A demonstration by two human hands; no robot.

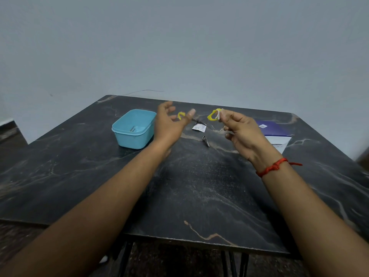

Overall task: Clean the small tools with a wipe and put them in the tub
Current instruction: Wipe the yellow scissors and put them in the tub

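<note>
mid-wipe, i judge: right of the tub, my left hand pinches one loop of the scissors, my right hand pinches the wipe on the other; next, close and tub them.

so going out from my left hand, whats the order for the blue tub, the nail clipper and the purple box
From the left hand, which holds a loop of the scissors, in the head view:
1. blue tub, right beside the hand, on its left
2. nail clipper, lying mid-table, to the hand's right
3. purple box, far right, beyond the right hand
</note>
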